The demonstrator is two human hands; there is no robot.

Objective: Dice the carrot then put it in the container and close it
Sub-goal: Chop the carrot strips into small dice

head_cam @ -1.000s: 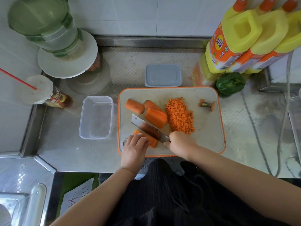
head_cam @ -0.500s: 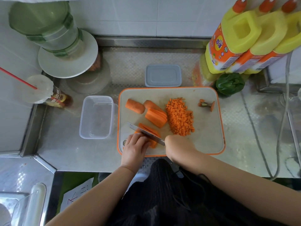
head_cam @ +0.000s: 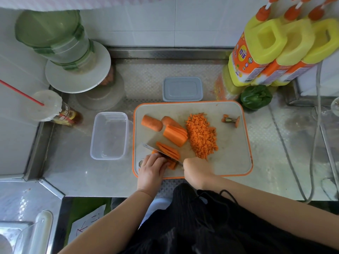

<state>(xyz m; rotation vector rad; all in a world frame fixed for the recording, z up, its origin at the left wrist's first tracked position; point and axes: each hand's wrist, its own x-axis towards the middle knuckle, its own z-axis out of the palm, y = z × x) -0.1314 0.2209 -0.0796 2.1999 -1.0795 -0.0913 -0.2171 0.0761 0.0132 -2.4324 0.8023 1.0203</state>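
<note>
Knife (head_cam: 161,153) blade now stands edge-down through the carrot slab stack (head_cam: 169,154) at the lower left of the cutting board (head_cam: 229,162); a second ago it lay flatter, its broad side showing. Right hand (head_cam: 197,170) fingers wrap the handle; left hand (head_cam: 153,168) fingers curl down on the stack's near end. Counted: one diced carrot pile (head_cam: 201,135) mid-board, one further sliced block (head_cam: 175,134), two uncut chunks (head_cam: 151,122), one stem end (head_cam: 231,120). One clear container (head_cam: 109,135) sits on the desk just left of the board, one grey lid (head_cam: 182,89) above it. Three yellow bottles (head_cam: 256,52) and a green pepper (head_cam: 255,97) fill the upper right.
</note>
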